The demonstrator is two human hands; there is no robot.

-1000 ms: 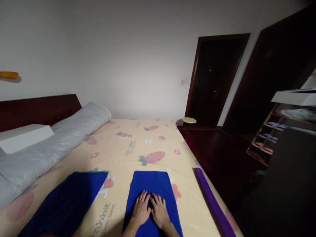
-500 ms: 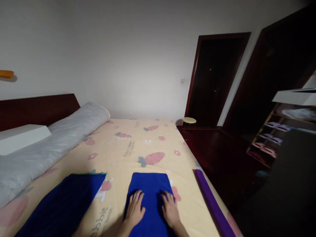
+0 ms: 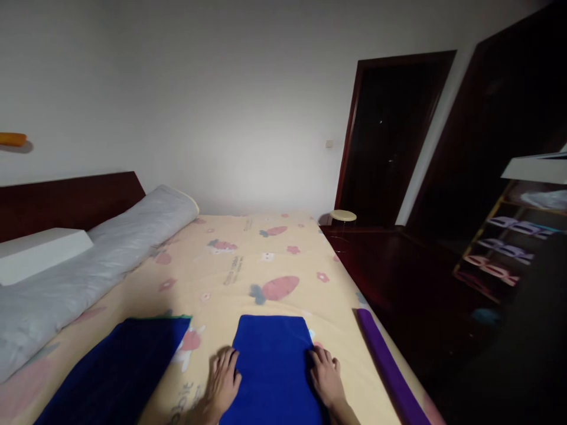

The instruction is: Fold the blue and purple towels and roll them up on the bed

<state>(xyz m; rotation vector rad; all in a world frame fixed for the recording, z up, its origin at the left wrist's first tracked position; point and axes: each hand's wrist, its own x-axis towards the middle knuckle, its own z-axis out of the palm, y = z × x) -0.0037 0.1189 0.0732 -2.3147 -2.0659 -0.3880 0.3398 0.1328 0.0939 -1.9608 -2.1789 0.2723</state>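
Observation:
A folded blue cloth (image 3: 274,366) lies flat on the patterned bed sheet (image 3: 266,254) in front of me, its near end cut off by the bottom of the view. At its left edge rests my left hand (image 3: 225,378), palm down, fingers slightly bent and apart. My right hand (image 3: 326,376) is at the opposite edge, also palm down with loosely spread fingers. Neither hand lifts the cloth. Further left a darker blue cloth (image 3: 115,360) with a green-trimmed edge lies in shadow. Along the right side of the bed stretches a long, narrow purple roll or folded strip (image 3: 390,366).
A long grey bolster-like roll (image 3: 97,260) and a white box (image 3: 44,251) lie by the dark headboard (image 3: 66,198). Beyond the bed's right edge are a round stool (image 3: 343,215), a dark door (image 3: 394,141) and a rack (image 3: 500,254) with several slippers.
Both hands have slid outward from the top of the blue cloth to its side edges, left hand leftward, right hand rightward. The view has shifted slightly.

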